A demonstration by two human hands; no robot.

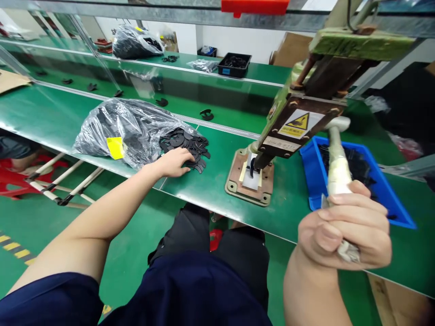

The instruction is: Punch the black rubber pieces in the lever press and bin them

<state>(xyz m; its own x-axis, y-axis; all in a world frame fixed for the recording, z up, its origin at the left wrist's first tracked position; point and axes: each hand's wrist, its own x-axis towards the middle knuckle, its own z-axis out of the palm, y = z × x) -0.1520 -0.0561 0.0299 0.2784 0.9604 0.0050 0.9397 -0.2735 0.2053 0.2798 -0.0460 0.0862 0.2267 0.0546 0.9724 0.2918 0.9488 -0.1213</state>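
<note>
1. A press (268,149) is set on the table (204,190), right of centre.
2. A pile of parts (186,144) is spread left of the press, spilling from a bag (125,129) further left.
3. The left hand (175,162) is laid on the pile's near edge.
4. A bin (390,203) is placed right of the press.
5. The lever (336,167) is gripped by the right hand (346,231) in front of the bin.
6. A conveyor (190,102) runs behind the table, with a tray (234,64) beyond it.
</note>
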